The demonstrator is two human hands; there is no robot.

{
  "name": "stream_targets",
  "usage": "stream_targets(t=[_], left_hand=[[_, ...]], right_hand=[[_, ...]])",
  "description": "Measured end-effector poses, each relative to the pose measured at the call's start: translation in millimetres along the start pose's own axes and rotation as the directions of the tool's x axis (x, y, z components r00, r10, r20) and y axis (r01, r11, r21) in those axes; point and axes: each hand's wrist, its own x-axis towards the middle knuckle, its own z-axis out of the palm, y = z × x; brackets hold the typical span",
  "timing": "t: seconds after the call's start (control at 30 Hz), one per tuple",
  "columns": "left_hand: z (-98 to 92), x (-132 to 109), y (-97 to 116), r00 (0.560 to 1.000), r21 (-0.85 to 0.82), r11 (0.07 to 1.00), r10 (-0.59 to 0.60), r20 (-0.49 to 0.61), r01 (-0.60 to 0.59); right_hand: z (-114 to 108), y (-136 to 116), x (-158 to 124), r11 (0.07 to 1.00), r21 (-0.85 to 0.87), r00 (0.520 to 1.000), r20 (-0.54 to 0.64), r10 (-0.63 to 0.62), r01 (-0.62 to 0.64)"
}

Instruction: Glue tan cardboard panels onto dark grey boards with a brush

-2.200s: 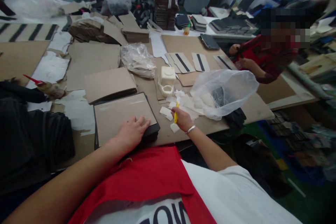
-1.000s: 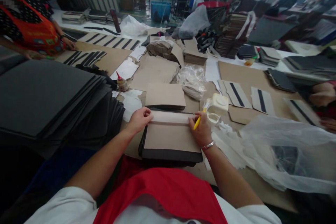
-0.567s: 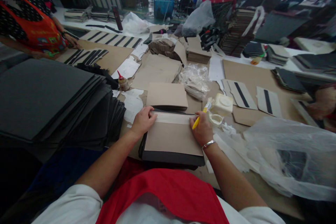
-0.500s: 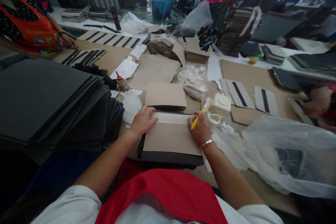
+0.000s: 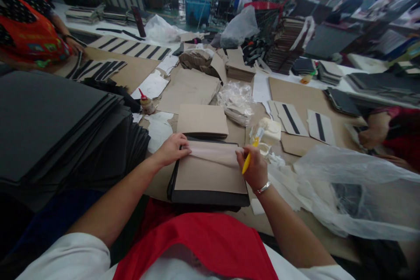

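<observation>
Left hand (image 5: 172, 149): palm down on the left end of the strip, fingers flat, pressing, no clamp.
Right hand (image 5: 256, 167): curled shut around the brush, knuckles at the strip's right end.
Brush: yellow-handled brush (image 5: 246, 164), gripped in the right fist, bristle end tilted up and away from the strip.
Work piece: pale strip (image 5: 213, 154) lying across the far edge of a tan panel (image 5: 206, 175), directly between both hands; panel on a black board (image 5: 210, 199). Strip material hard to tell at this blur, possibly paper or thin film.
Handling: slight rise in the strip's middle, so even, flat pressure from both ends looks advisable, with the bristles kept clear of the tan face.
Beyond the grip: folded tan card (image 5: 202, 120) just past the far edge of the board; crumpled clear bag (image 5: 235, 103) behind that.
Right of the grip: cream block (image 5: 271, 130) and small white cup (image 5: 264, 148), near the right hand; loose white scraps and a clear plastic bag (image 5: 348, 192) beside the wrist, a likely snag for the right forearm.
Left of the grip: stack of black sheets (image 5: 55, 127); glue bottle with red nozzle (image 5: 146, 104).
Others: co-worker's hand (image 5: 376, 129) at far right, on striped panels (image 5: 290, 119) side of the table, well apart.
</observation>
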Motion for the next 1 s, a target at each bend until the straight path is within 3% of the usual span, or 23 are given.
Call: stream_targets(t=[0.13, 0.27, 0.73, 0.83, 0.9, 0.93, 1.0], left_hand=[[0.2, -3.3, -1.2, 0.975, -0.065, 0.973, -0.220, 0.029, 0.222], [2.8, 0.2, 7.0, 0.942, -0.024, 0.944, -0.329, -0.064, 0.329], [7.9, 4.9, 15.4, 0.909, 0.208, 0.888, -0.381, -0.166, 0.410], [6.7, -2.2, 18.8, 0.903, 0.310, 0.859, -0.326, -0.281, 0.407], [9.7, -8.9, 24.1, 0.916, 0.374, 0.867, -0.195, -0.351, 0.328], [13.1, -12.2, 27.3, 0.935, 0.400, 0.883, -0.108, -0.338, 0.247], [23.4, -17.9, 33.9, 0.980, 0.422, 0.906, 0.060, -0.189, 0.026]], right_hand=[[23.0, 11.7, 0.5, 0.994, -0.031, 0.979, 0.171, 0.109, -0.105], [30.8, 12.5, 2.3, 0.979, -0.080, 0.937, 0.287, 0.201, -0.186], [36.7, 10.9, 6.5, 0.958, -0.171, 0.890, 0.362, 0.277, -0.229], [32.6, 13.2, 9.2, 0.945, -0.238, 0.892, 0.340, 0.298, -0.225], [27.8, 12.0, 10.6, 0.948, -0.261, 0.917, 0.302, 0.261, -0.184], [25.4, 9.4, 11.1, 0.955, -0.254, 0.931, 0.288, 0.224, -0.151], [21.9, 0.6, 11.5, 0.983, -0.177, 0.948, 0.300, 0.107, -0.055]])
